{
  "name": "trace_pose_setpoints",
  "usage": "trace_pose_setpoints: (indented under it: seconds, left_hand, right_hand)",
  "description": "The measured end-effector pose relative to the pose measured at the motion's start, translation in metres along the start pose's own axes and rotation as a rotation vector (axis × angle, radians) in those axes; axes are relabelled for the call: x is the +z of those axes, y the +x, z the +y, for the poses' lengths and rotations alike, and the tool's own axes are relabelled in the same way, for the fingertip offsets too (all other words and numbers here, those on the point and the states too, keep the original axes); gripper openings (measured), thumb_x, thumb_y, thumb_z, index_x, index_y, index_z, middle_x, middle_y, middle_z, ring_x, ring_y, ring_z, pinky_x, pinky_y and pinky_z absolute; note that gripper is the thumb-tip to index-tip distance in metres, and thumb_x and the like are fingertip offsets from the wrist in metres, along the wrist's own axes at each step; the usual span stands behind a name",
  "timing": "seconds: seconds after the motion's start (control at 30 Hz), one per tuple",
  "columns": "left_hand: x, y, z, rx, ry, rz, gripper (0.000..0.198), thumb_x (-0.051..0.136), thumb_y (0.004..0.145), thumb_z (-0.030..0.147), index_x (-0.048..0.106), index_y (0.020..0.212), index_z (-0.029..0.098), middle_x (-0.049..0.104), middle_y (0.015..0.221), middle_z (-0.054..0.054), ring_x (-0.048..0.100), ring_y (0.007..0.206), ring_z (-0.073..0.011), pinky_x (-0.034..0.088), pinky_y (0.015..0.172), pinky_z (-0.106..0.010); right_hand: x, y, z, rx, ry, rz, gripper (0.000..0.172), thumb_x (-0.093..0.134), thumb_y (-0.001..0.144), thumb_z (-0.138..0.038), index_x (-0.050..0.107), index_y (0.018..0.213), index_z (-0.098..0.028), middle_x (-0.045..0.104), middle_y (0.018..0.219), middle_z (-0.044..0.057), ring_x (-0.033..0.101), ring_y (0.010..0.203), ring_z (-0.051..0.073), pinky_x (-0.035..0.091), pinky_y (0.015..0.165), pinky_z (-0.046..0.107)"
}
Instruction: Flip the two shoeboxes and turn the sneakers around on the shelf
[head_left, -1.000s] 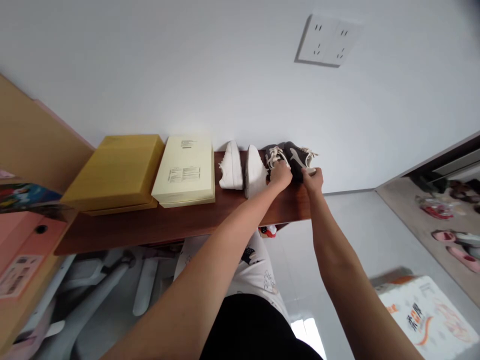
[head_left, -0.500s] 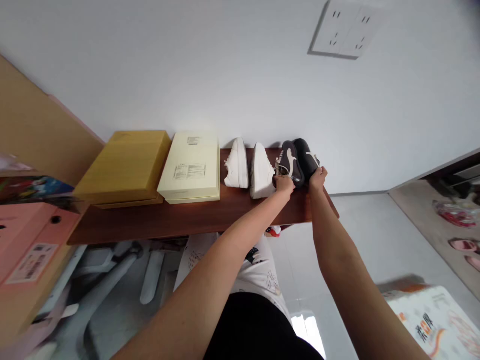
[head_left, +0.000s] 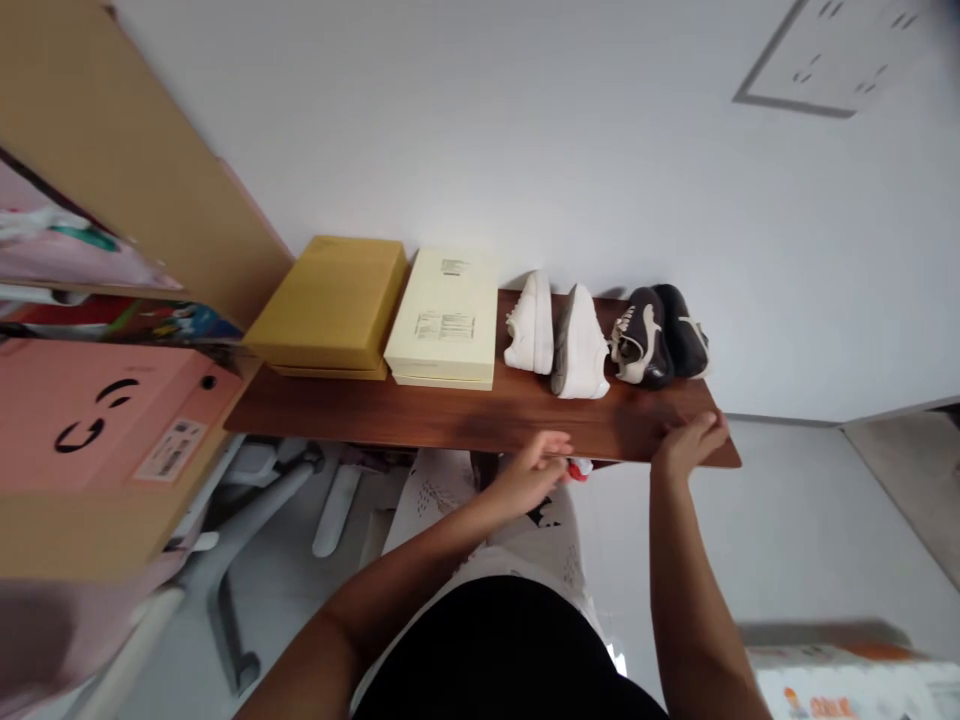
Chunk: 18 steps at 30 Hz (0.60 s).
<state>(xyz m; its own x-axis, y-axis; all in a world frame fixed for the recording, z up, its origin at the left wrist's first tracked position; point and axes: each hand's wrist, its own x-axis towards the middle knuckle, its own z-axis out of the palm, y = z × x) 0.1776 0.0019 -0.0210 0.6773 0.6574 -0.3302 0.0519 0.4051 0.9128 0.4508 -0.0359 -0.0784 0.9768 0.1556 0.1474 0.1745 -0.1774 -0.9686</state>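
Observation:
A brown wooden shelf board (head_left: 442, 415) runs along the wall. Toward its right end stands a pair of dark shoes with cream trim, a laced one (head_left: 651, 325) leaning beside its darker mate (head_left: 681, 335). To their left are two white sneakers (head_left: 541, 330), tipped on their sides. My right hand (head_left: 688, 443) lies at the board's front right corner, fingers stretched out, holding no shoe. Just at the front edge, below the white sneakers, my left hand (head_left: 532, 472) hangs with its fingers apart and nothing in them.
A yellow box (head_left: 341, 300) and a cream box (head_left: 446, 315) sit on the board's left part. A pink box (head_left: 97, 420) rests on shelving at the left. Chair legs (head_left: 247, 520) stand below. On the floor at lower right is a white printed package (head_left: 847, 690).
Both hands have let go of the dark shoes, which stay on the board. My left hand has drawn back toward my body; my right has moved to the board's corner. The view has shifted left.

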Motion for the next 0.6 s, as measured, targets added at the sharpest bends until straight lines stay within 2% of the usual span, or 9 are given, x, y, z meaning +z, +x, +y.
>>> trace_pose_setpoints:
  seconds: [0.03, 0.1, 0.17, 0.2, 0.3, 0.4, 0.5, 0.6]
  left_hand:
    - [-0.024, -0.01, -0.003, -0.023, -0.03, 0.109, 0.032, 0.063, 0.086, 0.027, 0.062, 0.118, 0.022, 0.067, 0.128, -0.012, 0.067, 0.075, -0.0105, 0.047, 0.066, -0.023]
    - [-0.068, -0.029, -0.008, -0.041, -0.1, 0.303, 0.029, 0.065, 0.084, 0.03, 0.065, 0.111, 0.021, 0.07, 0.12, -0.011, 0.067, 0.074, -0.0107, 0.047, 0.065, -0.022]
    - [-0.105, -0.046, -0.01, -0.021, -0.181, 0.459, 0.03, 0.069, 0.081, 0.035, 0.066, 0.108, 0.02, 0.072, 0.114, -0.009, 0.068, 0.074, -0.0112, 0.046, 0.064, -0.021]
    - [-0.12, -0.054, -0.01, -0.002, -0.221, 0.526, 0.032, 0.071, 0.079, 0.036, 0.067, 0.106, 0.021, 0.073, 0.112, -0.009, 0.068, 0.075, -0.0113, 0.047, 0.064, -0.021]
    - [-0.152, -0.074, -0.013, 0.047, -0.304, 0.686, 0.037, 0.077, 0.072, 0.039, 0.068, 0.103, 0.021, 0.074, 0.107, -0.007, 0.067, 0.075, -0.0113, 0.047, 0.064, -0.02]
    - [-0.175, -0.09, -0.016, 0.065, -0.314, 0.743, 0.038, 0.079, 0.069, 0.04, 0.068, 0.101, 0.021, 0.074, 0.106, -0.007, 0.069, 0.078, -0.0132, 0.049, 0.066, -0.022]
    - [-0.203, -0.102, -0.016, 0.115, -0.252, 0.806, 0.038, 0.077, 0.071, 0.043, 0.068, 0.102, 0.023, 0.073, 0.109, -0.008, 0.07, 0.091, -0.0175, 0.052, 0.073, -0.025]
    - [-0.241, -0.107, -0.005, 0.214, -0.165, 0.948, 0.039, 0.074, 0.075, 0.042, 0.067, 0.11, 0.027, 0.07, 0.123, -0.008, 0.066, 0.113, -0.0214, 0.052, 0.088, -0.031]
  right_hand:
    - [-0.005, -0.024, 0.001, -0.005, 0.031, 0.023, 0.055, 0.031, 0.098, -0.059, 0.04, 0.14, -0.024, 0.043, 0.147, 0.017, 0.066, 0.113, 0.025, 0.06, 0.08, 0.04]
    - [-0.013, -0.074, -0.001, -0.063, 0.087, -0.027, 0.052, 0.04, 0.096, -0.059, 0.044, 0.135, -0.025, 0.049, 0.142, 0.014, 0.069, 0.105, 0.022, 0.059, 0.079, 0.037]
    - [-0.015, -0.121, -0.008, -0.097, 0.126, -0.187, 0.049, 0.046, 0.095, -0.059, 0.048, 0.131, -0.026, 0.056, 0.134, 0.012, 0.07, 0.096, 0.02, 0.058, 0.074, 0.035]
    - [-0.014, -0.141, -0.012, -0.095, 0.131, -0.316, 0.047, 0.05, 0.094, -0.059, 0.05, 0.128, -0.026, 0.059, 0.129, 0.011, 0.07, 0.092, 0.019, 0.058, 0.072, 0.034]
    - [-0.003, -0.186, -0.024, -0.074, 0.072, -0.811, 0.04, 0.058, 0.092, -0.056, 0.059, 0.117, -0.025, 0.067, 0.113, 0.009, 0.069, 0.086, 0.019, 0.058, 0.076, 0.036]
    - [0.019, -0.217, -0.034, -0.074, 0.012, -1.218, 0.033, 0.059, 0.093, -0.053, 0.064, 0.109, -0.025, 0.071, 0.103, 0.007, 0.069, 0.089, 0.02, 0.057, 0.085, 0.039]
    - [0.046, -0.25, -0.048, -0.088, -0.003, -1.446, 0.034, 0.057, 0.093, -0.053, 0.066, 0.111, -0.025, 0.072, 0.108, 0.008, 0.069, 0.093, 0.021, 0.058, 0.087, 0.041]
    - [0.075, -0.283, -0.074, -0.165, 0.007, -1.541, 0.045, 0.061, 0.09, -0.053, 0.063, 0.127, -0.026, 0.066, 0.131, 0.011, 0.066, 0.112, 0.025, 0.055, 0.096, 0.045]
